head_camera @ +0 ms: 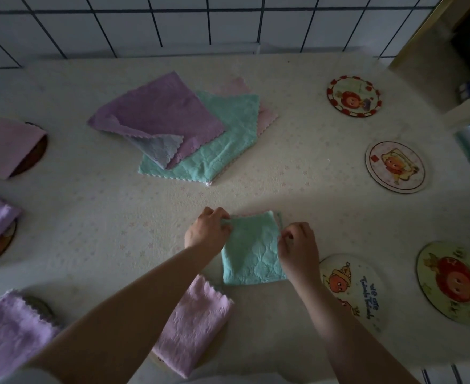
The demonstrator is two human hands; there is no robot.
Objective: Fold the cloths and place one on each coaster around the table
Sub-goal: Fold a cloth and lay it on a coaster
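Both your hands pinch the folded green cloth (pixel 252 250) on the surface (pixel 90 217): left hand (pixel 207 231) on its far-left corner, right hand (pixel 297 245) on its right edge. The cloth lies flat, just left of the nearest bare coaster (pixel 353 289).

Risks:
- Lifting by two top pinches likely lets the lower layers drop open, so the fold is lost.
- The hanging loop (pixel 280 218) at the far-right corner sticks out and could snag your fingers.
- Four coasters on the right are bare; the near one (pixel 353 289) sits partly under your right forearm, so dragging may shove it.
- The pink folded cloth (pixel 195 325) lies under your left arm; a sweep could knock it off its spot.
- The unfolded pile (pixel 178 128) is well apart, safe.
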